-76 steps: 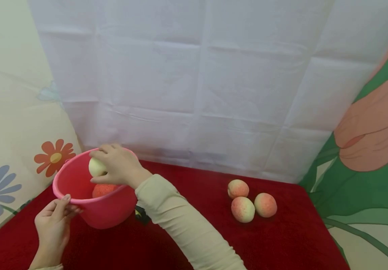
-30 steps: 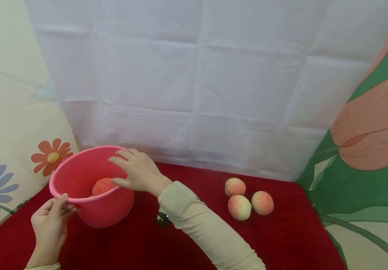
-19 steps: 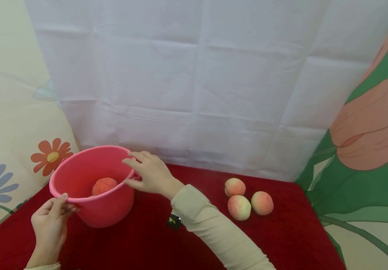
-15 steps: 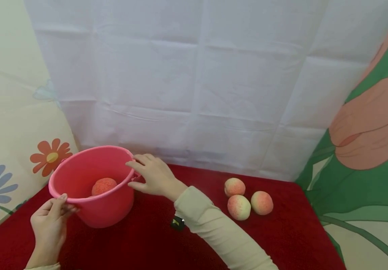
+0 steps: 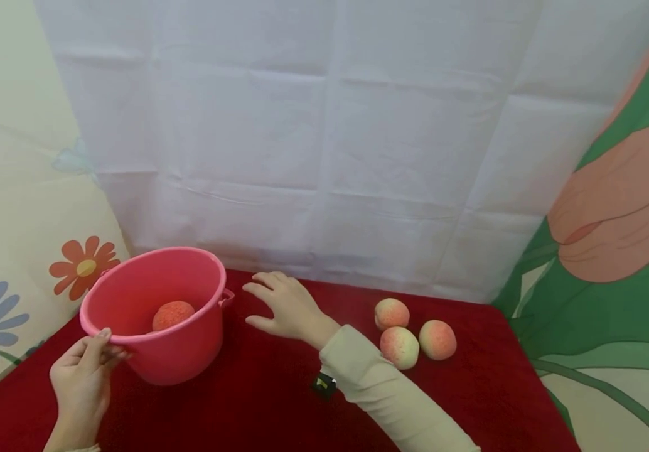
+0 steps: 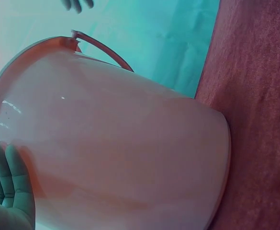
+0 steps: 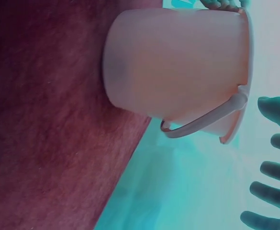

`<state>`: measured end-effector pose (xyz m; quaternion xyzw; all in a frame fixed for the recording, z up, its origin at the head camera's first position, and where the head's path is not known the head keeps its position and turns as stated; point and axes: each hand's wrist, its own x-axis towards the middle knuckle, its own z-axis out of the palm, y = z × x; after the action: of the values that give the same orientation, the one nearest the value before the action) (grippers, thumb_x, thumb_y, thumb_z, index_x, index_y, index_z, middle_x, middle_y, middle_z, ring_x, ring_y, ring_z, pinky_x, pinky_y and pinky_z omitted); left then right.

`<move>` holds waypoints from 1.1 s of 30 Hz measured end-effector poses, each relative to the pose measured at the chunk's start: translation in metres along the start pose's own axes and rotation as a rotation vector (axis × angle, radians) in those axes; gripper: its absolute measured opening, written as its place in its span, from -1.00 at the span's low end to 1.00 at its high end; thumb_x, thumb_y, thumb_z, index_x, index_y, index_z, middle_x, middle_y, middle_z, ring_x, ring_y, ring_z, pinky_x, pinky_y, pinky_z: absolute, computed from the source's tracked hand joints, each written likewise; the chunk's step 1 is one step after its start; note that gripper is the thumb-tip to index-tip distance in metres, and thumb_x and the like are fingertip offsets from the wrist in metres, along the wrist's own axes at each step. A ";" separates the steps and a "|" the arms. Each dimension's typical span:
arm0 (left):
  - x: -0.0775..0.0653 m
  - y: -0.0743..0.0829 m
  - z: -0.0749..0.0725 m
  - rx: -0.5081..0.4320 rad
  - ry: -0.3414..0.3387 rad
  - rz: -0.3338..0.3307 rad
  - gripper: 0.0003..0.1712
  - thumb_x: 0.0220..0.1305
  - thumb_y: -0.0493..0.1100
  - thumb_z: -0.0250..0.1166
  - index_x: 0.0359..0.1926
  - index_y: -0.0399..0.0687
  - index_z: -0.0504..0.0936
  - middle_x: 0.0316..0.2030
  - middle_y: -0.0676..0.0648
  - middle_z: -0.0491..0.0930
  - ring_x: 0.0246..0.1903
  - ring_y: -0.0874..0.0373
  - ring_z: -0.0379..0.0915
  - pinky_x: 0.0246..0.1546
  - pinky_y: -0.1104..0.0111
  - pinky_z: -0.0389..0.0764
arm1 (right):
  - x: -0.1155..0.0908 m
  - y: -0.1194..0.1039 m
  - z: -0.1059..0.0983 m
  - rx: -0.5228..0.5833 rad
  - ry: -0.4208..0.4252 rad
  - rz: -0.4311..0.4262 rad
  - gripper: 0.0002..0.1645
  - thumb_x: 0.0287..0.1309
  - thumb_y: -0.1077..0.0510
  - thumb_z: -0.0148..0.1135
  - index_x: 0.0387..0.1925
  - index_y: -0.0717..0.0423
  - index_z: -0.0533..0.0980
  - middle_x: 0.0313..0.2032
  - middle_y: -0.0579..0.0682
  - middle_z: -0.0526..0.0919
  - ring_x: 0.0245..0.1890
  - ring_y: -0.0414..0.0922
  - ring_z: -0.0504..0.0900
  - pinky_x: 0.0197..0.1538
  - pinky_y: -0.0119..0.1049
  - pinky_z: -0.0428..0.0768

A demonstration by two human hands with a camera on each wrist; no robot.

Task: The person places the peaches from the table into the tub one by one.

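A pink bucket (image 5: 174, 355) stands on the left of the red-covered table, its handle hanging down on the far side, as the right wrist view (image 7: 202, 120) shows. My left hand (image 5: 83, 383) pinches the bucket's near-left rim between thumb and fingers. Inside lies a reddish, rough-skinned round fruit (image 5: 173, 315), perhaps a peach; the rest of the bucket's bottom is hidden. My right hand (image 5: 290, 307) hovers just right of the bucket, fingers spread, holding nothing. To its right, three peaches sit close together: a back one (image 5: 391, 314), a front one (image 5: 400, 348) and a right one (image 5: 438, 339).
The red cloth (image 5: 234, 408) covers the table. A white sheet (image 5: 324, 157) hangs behind it. Flower-patterned cloths stand at the left (image 5: 8, 188) and right (image 5: 618, 251). A small black device (image 5: 324, 384) is at my right wrist.
My right hand held a pale fruit over the bucket, let it go inside, then moved right, away from the rim. My left hand has kept its hold on the rim.
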<state>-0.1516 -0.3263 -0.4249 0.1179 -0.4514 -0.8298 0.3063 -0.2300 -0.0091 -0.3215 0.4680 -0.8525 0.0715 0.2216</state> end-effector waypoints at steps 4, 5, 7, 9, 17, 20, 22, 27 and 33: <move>-0.016 0.014 0.017 -0.034 0.047 -0.041 -0.82 0.13 -0.29 0.27 -0.55 -0.31 0.62 -0.72 -0.12 0.56 -0.71 0.12 0.54 -0.59 0.37 0.62 | -0.010 0.003 0.003 0.017 -0.024 0.012 -0.42 0.07 -0.12 0.22 0.11 0.02 0.43 0.09 0.02 0.45 0.09 -0.08 0.40 0.08 -0.24 0.44; -0.017 0.015 0.018 -0.020 0.042 -0.032 -0.81 0.14 -0.28 0.26 -0.55 -0.30 0.62 -0.72 -0.11 0.56 -0.71 0.13 0.55 -0.59 0.38 0.62 | -0.013 0.004 0.004 0.027 -0.031 0.017 -0.42 0.07 -0.12 0.22 0.11 0.02 0.43 0.09 0.02 0.45 0.09 -0.08 0.41 0.08 -0.23 0.44; -0.017 0.014 0.017 0.002 0.028 -0.015 -0.81 0.15 -0.28 0.25 -0.55 -0.29 0.63 -0.72 -0.09 0.57 -0.70 0.14 0.56 -0.58 0.38 0.61 | -0.018 0.005 0.006 0.035 -0.042 0.020 -0.42 0.08 -0.12 0.22 0.11 0.02 0.42 0.10 0.03 0.44 0.09 -0.07 0.41 0.09 -0.22 0.44; -0.017 0.013 0.017 0.018 0.025 -0.003 -0.81 0.16 -0.28 0.24 -0.54 -0.30 0.63 -0.71 -0.09 0.57 -0.69 0.15 0.56 -0.58 0.38 0.61 | -0.023 0.006 0.008 0.037 -0.043 0.021 -0.42 0.08 -0.12 0.22 0.11 0.03 0.42 0.09 0.03 0.44 0.10 -0.07 0.40 0.08 -0.21 0.44; -0.021 0.019 0.022 0.008 0.076 -0.091 -0.83 0.12 -0.23 0.29 -0.50 -0.28 0.65 -0.70 -0.10 0.57 -0.67 0.14 0.57 -0.57 0.38 0.61 | -0.044 0.009 0.016 0.055 -0.067 -0.022 -0.43 0.09 -0.11 0.20 0.10 0.06 0.43 0.08 0.05 0.46 0.09 -0.07 0.41 0.07 -0.21 0.45; -0.018 0.015 0.017 0.016 0.041 -0.060 -0.84 0.14 -0.25 0.26 -0.48 -0.28 0.66 -0.69 -0.09 0.59 -0.66 0.14 0.58 -0.56 0.38 0.61 | -0.052 0.010 0.016 0.060 -0.084 -0.030 -0.44 0.10 -0.11 0.19 0.10 0.06 0.43 0.08 0.06 0.45 0.08 -0.06 0.42 0.07 -0.20 0.45; -0.015 0.011 0.013 0.015 0.012 -0.038 -0.84 0.16 -0.26 0.25 -0.46 -0.29 0.66 -0.68 -0.09 0.60 -0.65 0.14 0.59 -0.56 0.37 0.61 | -0.057 0.010 0.016 0.066 -0.094 -0.026 -0.44 0.11 -0.12 0.18 0.10 0.05 0.43 0.08 0.06 0.45 0.08 -0.06 0.41 0.07 -0.19 0.45; -0.004 0.003 0.003 0.007 0.007 -0.042 -0.85 0.16 -0.26 0.25 -0.44 -0.28 0.66 -0.66 -0.09 0.61 -0.63 0.13 0.59 -0.54 0.35 0.62 | -0.068 0.013 0.015 0.062 -0.114 -0.014 -0.45 0.09 -0.12 0.19 0.08 0.04 0.45 0.07 0.06 0.46 0.08 -0.05 0.42 0.06 -0.17 0.45; 0.008 -0.008 -0.009 -0.046 0.033 -0.026 -0.85 0.09 -0.27 0.31 -0.45 -0.33 0.65 -0.67 -0.13 0.60 -0.66 0.09 0.58 -0.54 0.31 0.61 | -0.079 0.017 0.014 0.036 -0.101 -0.022 -0.46 0.06 -0.12 0.23 0.04 0.04 0.47 0.04 0.05 0.49 0.04 -0.06 0.44 0.00 -0.17 0.48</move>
<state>-0.1569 -0.3338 -0.4363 0.1301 -0.4258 -0.8417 0.3055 -0.2120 0.0563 -0.3676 0.4844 -0.8559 0.0608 0.1706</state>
